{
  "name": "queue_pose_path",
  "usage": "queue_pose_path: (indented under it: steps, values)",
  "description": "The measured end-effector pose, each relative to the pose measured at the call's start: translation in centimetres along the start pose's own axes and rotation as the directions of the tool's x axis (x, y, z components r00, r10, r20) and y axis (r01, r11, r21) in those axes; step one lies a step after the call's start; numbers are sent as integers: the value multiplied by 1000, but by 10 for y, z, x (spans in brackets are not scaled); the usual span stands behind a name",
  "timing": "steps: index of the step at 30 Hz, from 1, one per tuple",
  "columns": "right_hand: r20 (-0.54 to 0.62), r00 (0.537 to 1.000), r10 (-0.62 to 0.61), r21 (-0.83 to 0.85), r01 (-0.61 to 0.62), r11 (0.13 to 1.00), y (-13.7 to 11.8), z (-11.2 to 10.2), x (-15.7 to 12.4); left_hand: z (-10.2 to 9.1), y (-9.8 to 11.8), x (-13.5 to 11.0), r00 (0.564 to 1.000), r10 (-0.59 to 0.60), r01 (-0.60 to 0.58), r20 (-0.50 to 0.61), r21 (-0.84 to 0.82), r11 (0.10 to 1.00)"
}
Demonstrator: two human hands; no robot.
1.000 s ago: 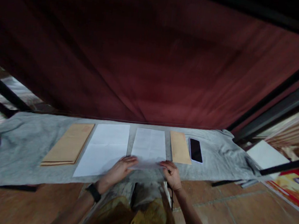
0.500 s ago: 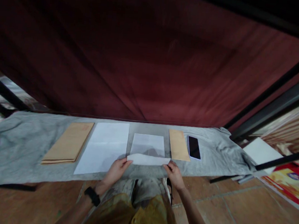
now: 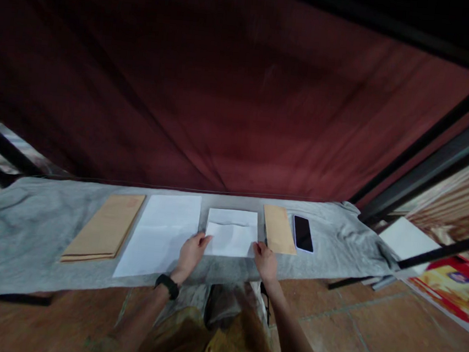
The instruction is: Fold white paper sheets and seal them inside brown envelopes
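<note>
A white sheet of paper (image 3: pixel 231 232) lies on the grey cloth (image 3: pixel 39 218) straight ahead, its near part folded up over the rest. My left hand (image 3: pixel 191 253) pinches the fold's left corner, fingers closed on the paper. At the right corner my right hand (image 3: pixel 265 260) grips the same sheet. A black band sits on my left wrist.
Left of the folded sheet lies a larger white sheet (image 3: pixel 161 234), then a stack of brown envelopes (image 3: pixel 105 228). To the right are one brown envelope (image 3: pixel 278 229) and a dark phone (image 3: pixel 303 233). A dark red curtain (image 3: pixel 225 97) hangs behind. Tiled floor lies in front.
Both hands lifted the sheet's near edge and carried it away from me, folding it over the far part. The sheet now looks shorter.
</note>
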State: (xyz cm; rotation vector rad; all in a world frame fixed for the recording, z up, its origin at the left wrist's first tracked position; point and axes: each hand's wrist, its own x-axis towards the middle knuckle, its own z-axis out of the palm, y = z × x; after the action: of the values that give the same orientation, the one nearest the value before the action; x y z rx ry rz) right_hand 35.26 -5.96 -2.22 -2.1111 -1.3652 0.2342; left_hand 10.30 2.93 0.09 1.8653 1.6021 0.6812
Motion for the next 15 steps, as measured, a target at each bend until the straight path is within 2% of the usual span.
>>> queue_pose_path:
  steps: [3, 5, 8, 11, 15]
  values:
    - [6, 1000, -14, -7, 14, 1000, 0, -1, 3, -7, -2, -2, 989, 8, 37, 150, -293, 955]
    - [21, 999, -48, 68, 46, 997, 3, -2, 4, -17, -5, -6, 947, 82, 75, 311, -461, 885]
    - [44, 995, -88, 212, 77, 974, 10, -4, 1, -29, -13, -11, 871, 150, 122, 467, -503, 855]
    - [44, 997, -66, 299, 50, 953, 17, -5, -6, -31, -17, -12, 872, 135, 120, 470, -473, 873]
    - [22, 999, -24, 263, 17, 965, 19, -5, -14, -20, -14, -14, 943, 131, -11, 305, -365, 931]
